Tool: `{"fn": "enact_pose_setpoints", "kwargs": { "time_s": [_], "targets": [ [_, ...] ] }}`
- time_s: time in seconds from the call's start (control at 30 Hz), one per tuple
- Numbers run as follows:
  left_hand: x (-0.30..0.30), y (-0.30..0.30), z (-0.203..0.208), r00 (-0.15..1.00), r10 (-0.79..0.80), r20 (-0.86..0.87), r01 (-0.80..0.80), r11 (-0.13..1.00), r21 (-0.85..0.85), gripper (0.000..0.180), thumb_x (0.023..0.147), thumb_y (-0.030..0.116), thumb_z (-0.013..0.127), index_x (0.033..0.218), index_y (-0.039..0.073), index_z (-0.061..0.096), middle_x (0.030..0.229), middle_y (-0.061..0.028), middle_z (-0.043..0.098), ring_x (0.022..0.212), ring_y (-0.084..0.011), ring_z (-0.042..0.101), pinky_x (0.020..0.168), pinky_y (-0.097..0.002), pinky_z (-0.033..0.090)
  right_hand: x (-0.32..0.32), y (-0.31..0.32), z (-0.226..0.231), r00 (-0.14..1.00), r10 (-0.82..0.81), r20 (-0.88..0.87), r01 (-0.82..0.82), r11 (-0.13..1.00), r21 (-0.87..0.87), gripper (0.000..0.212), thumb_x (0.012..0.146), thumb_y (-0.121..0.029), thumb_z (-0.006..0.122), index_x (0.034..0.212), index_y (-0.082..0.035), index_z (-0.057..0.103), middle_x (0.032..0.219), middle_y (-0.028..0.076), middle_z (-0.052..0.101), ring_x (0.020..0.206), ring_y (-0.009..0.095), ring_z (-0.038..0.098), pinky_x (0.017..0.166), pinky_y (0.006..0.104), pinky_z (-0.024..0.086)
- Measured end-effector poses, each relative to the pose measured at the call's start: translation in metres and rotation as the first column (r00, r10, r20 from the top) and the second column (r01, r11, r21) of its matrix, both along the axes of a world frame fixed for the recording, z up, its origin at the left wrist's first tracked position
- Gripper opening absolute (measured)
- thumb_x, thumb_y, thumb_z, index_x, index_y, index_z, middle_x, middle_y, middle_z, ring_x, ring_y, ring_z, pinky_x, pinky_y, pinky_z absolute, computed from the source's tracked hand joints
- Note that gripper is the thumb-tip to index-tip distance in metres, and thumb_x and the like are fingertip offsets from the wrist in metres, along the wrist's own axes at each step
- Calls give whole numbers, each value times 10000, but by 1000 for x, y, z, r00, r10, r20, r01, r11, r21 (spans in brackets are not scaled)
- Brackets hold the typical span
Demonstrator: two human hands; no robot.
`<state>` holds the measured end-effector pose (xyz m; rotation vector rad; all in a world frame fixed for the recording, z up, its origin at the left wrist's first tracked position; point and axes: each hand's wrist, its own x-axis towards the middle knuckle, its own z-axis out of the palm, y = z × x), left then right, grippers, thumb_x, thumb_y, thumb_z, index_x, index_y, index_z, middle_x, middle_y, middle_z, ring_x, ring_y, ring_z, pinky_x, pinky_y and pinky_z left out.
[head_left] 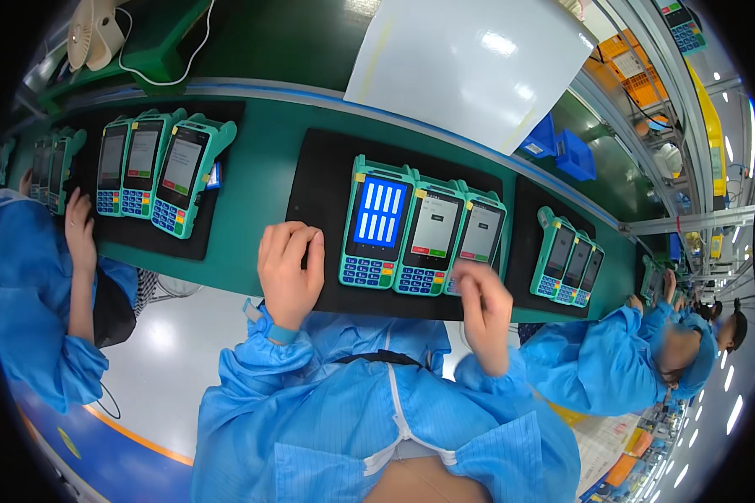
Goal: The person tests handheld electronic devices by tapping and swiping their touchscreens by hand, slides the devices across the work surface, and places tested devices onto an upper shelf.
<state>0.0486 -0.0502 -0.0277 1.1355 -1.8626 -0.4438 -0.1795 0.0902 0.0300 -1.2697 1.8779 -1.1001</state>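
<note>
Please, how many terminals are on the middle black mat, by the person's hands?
3, in a row: the left terminal, the middle terminal, and the right terminal, partly covered by the right hand.

The terminals [429, 239] look like smooth plastic, the mat [317, 184] matt, the white panel [461, 71] glossy, the sleeve [258, 350] creased cloth.

Observed a long, green, flat-topped workbench [267, 155]. Recorded directly on it a black rectangular centre mat [315, 193], between a matching left mat [138, 235] and right mat [524, 225]. Counted three green-cased, keypad-fronted handheld terminals [430, 230] on each, side by side.
</note>
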Motion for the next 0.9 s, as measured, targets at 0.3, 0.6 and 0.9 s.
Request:
{"fn": "enact_pose_setpoints", "kwargs": {
  "time_s": [0.3, 0.6, 0.9],
  "targets": [
    [1, -1, 9, 999, -51, 1, 51, 999, 17, 36, 832, 9, 669, 857, -7, 649, 871, -106, 622, 795, -298, 601, 710, -386, 478, 19, 44, -6, 86, -248, 965, 120, 964, 237, 564, 953, -67, 511, 1439, 113, 290, 1477, 294, 367, 1334, 349, 441, 1105, 460, 379],
    [-4, -1, -2, 995, -98, -15, 98, 995, 13, 29, 834, 2, 661, 848, -12, 639, 860, -113, 627, 795, -304, 606, 716, -389, 480, 30, 16, -40, -341, -31, 940, 169, 981, 93, 456, 928, -143, 565, 1351, -12, 456, 1334, 130, 519, 1074, 210, 524, 1029, 421, 387],
    [-2, -1, 2, 991, -127, -41, 128, 992, 19, 22, 848, -18, 638, 840, -23, 618, 838, -133, 615, 779, -313, 601, 699, -380, 475, 32, -48, -7, -165, -183, 969, 294, 929, 226, 751, 985, -629, 317, 1438, -32, 362, 1394, 211, 443, 1318, 419, 393, 1158, 609, 229]
  ]
}}
